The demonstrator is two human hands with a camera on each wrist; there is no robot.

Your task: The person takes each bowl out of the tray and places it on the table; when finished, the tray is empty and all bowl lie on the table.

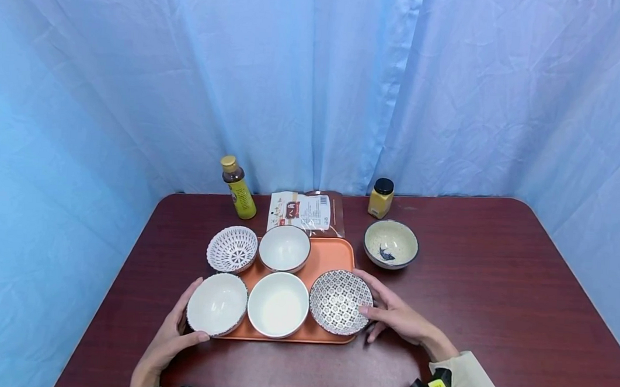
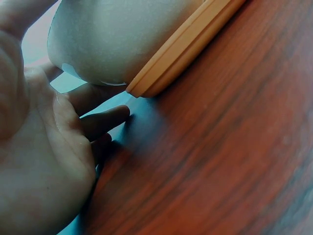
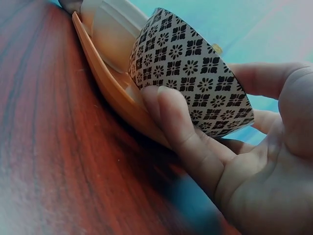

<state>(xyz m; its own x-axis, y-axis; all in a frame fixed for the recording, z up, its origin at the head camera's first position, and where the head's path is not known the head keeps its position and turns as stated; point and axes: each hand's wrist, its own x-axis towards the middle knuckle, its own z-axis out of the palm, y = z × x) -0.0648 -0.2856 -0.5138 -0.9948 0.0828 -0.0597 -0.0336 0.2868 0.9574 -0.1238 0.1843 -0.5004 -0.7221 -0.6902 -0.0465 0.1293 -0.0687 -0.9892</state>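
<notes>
My left hand grips a bowl with a plain white inside at the front left of an orange tray. Its thumb lies at the near rim and its fingers at the left side. With my right hand I hold a black-and-white patterned bowl at the tray's front right. In the right wrist view, the thumb presses the patterned outer wall, with other fingers at the far side. A plain white bowl stands between these two bowls.
Behind are another white bowl and a purple-and-white patterned bowl at the tray's left corner. A speckled bowl stands right of the tray. A sauce bottle, a food packet and a yellow jar line the table's back.
</notes>
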